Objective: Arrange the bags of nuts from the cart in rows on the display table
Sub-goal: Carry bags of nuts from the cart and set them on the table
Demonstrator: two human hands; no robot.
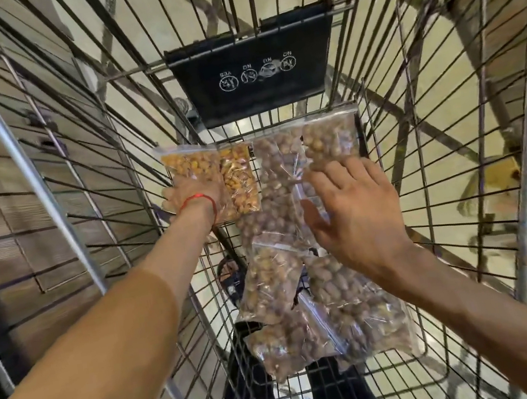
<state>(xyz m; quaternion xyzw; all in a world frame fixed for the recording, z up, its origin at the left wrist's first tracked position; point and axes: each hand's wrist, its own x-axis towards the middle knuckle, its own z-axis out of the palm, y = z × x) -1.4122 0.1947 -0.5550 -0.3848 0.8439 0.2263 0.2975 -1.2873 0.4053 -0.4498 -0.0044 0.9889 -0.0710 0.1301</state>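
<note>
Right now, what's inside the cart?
Inside the cart, clear bags of brown nuts lie piled on the wire floor. The left hand grips a bag of yellow nuts; the right hand hovers over the pile. Overlapping bags hide whatever lies beneath them.

Beneath me is the silver wire basket (401, 381) of a shopping cart, its floor a grid of thin metal rods, with a black plastic flap (258, 89) bearing white symbols at the far end. On that wire lie clear zip-top plastic bags of brown nuts: a long middle bag (274, 190), a far-right bag (332, 140) and three overlapping near bags (367, 317) heaped closest to me. At the far left, a clear bag of yellow-orange nuts (240, 182) is gripped in my left hand (185, 196), and I cannot tell whether it touches the wire.
</note>
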